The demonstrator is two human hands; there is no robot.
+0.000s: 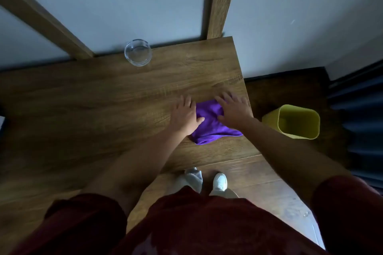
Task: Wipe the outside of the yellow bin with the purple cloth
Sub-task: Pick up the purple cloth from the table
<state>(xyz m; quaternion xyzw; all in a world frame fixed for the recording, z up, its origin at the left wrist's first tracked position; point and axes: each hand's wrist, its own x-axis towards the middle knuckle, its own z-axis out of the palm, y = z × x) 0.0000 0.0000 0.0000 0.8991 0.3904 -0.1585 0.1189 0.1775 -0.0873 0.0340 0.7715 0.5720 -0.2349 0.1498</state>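
1. Nearest you, your dark red shirt (207, 230) fills the bottom edge, and your white shoes (219, 181) stand on the wood floor (259, 184) just under the table's front edge; the left shoe is blurred.
2. Both bare forearms reach forward over the wooden table (93, 99), which is brown with a strong grain and runs off the left side of view.
3. Your left hand (185, 114) lies palm down on the left edge of the cloth (209, 123), fingers spread loosely, thumb resting on the fabric.
4. Your right hand (233, 111) lies flat on the cloth's right side, fingers open and fanned forward; it grips nothing, and it hides that part of the cloth.
5. The cloth is purple, crumpled, flat on the table near its right edge.
6. Right of the table, down on the floor, the yellow bin (298, 129) stands upright and open-topped, apart from the cloth and both hands. The light is too dim to tell what is inside.
7. Further back, a clear glass dish (138, 52) sits near the table's far edge.
8. Behind it, a pale wall (145, 2) with two wooden posts (221, 0); dark folds at the far right are too dim to identify.
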